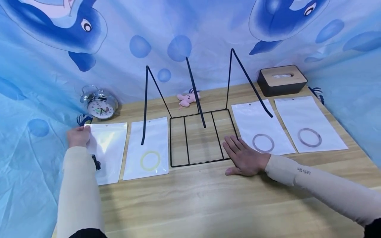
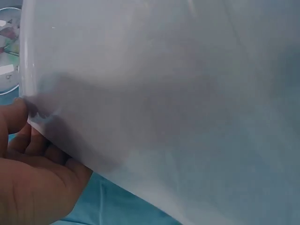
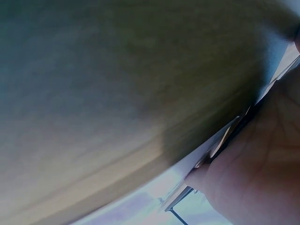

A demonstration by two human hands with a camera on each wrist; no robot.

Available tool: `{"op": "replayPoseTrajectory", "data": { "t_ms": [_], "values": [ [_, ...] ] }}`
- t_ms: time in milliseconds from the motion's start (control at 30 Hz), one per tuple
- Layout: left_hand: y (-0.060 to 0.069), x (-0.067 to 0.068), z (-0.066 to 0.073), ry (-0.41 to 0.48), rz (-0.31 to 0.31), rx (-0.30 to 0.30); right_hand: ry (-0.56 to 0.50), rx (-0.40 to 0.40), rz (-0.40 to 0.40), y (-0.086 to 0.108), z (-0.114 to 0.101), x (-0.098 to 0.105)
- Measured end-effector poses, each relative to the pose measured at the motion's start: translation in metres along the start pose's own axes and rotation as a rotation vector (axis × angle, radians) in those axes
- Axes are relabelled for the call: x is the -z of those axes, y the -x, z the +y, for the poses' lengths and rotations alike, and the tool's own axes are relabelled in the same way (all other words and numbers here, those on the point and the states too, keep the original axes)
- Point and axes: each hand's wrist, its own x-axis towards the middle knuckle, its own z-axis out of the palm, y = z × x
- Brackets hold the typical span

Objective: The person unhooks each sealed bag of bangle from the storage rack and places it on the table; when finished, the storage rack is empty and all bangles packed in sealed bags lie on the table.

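Observation:
In the head view my left hand [image 1: 78, 136] pinches the upper left corner of a white, glossy plastic bag [image 1: 113, 145] with a small black item [image 1: 96, 162] in it. The left wrist view has the thumb on the bag's edge [image 2: 154, 108] and the other fingers behind it. My right hand [image 1: 244, 157] lies palm down with straight fingers at the right front corner of a black wire rack [image 1: 205, 161]. Beside it is a white bag [image 1: 251, 119] showing a purplish ring [image 1: 254, 142]. In the right wrist view the right palm [image 3: 262, 173] fills the lower right.
Another bag [image 1: 138, 138] shows a yellow ring [image 1: 142, 160]; a far right bag [image 1: 300, 112] shows a purplish ring [image 1: 319, 140]. Three rods rise from the rack. Behind stand an alarm clock [image 1: 101, 109], a pink plush toy [image 1: 187, 99] and a tissue box [image 1: 278, 88] before a blue curtain [image 1: 202, 19].

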Motion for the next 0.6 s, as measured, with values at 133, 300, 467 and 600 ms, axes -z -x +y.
{"op": "replayPoseTrajectory", "data": {
  "t_ms": [133, 300, 467, 600],
  "values": [
    [-0.008, -0.002, -0.008, -0.025, 0.002, 0.051, -0.005, 0.003, -0.015, 0.0, -0.003, -0.001],
    [-0.01, -0.002, -0.015, -0.062, -0.015, 0.105, 0.015, -0.005, -0.03, -0.001, -0.003, -0.002],
    [-0.004, -0.006, -0.009, -0.114, -0.018, 0.119, 0.004, -0.022, -0.043, 0.0, -0.003, -0.001],
    [0.003, -0.015, 0.0, -0.197, -0.045, 0.057, -0.004, -0.036, -0.044, 0.002, -0.002, -0.001]
  ]
}}
